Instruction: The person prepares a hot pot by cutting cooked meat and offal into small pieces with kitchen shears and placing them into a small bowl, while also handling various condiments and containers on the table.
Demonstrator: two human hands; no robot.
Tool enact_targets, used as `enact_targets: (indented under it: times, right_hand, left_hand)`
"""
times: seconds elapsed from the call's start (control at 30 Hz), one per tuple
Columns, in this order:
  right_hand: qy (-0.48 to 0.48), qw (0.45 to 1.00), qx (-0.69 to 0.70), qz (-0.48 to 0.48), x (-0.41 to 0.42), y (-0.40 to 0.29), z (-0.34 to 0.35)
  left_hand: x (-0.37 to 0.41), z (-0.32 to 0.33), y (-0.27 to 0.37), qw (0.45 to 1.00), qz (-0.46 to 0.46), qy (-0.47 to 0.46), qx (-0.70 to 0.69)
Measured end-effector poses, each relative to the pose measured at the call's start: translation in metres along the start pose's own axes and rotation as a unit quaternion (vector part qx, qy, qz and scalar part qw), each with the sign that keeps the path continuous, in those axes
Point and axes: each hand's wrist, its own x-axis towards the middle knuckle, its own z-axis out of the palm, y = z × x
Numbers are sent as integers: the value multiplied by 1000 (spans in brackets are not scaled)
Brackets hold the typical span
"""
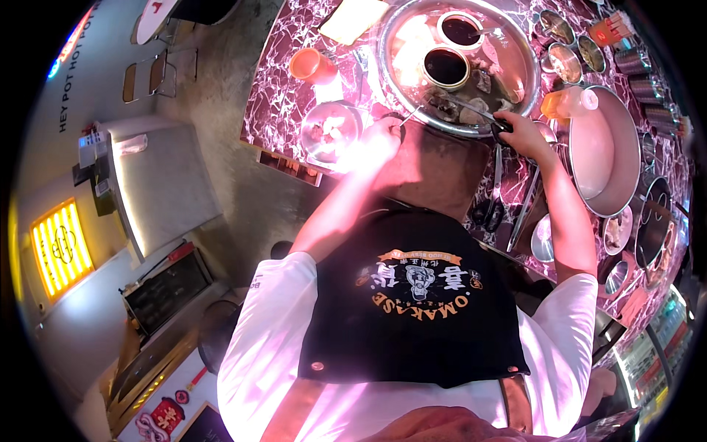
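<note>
A wide round metal pan (533, 83) of liquid lies before me, with dark and pale chunks of food (474, 110) near its front rim. Two round bowls of dark sauce, a nearer one (446, 67) and a farther one (459, 29), sit inside it. My left hand (386, 135) grips a thin metal utensil (411, 115) angled toward the chunks; its exact kind is unclear in the glare. In my right hand (519, 132) is a black-handled metal cutting tool (478, 110), probably scissors, its tip over the food. A brown board (436, 171) lies between my forearms.
Left stand a bowl of food (330, 131) and an orange cup (314, 66). To the right are a large pot (599, 143), a bottle of orange liquid (566, 104) and several small containers. Scissors (491, 204) and long metal tongs (522, 212) lie by my right forearm.
</note>
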Motion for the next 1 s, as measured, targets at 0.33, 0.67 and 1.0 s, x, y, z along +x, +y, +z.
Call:
enact_targets:
  times: [0.33, 0.67, 1.0]
  right_hand:
    - [86, 993, -41, -63, -19, -7, 46]
    - [83, 982, -168, -19, -17, -39, 38]
    - [92, 985, -133, -50, 1, -29, 64]
  left_hand:
    - [-2, 44, -15, 986, -16, 34, -161]
    - [-15, 57, -33, 964, -2, 52, -260]
    - [-11, 48, -25, 976, 16, 43, -212]
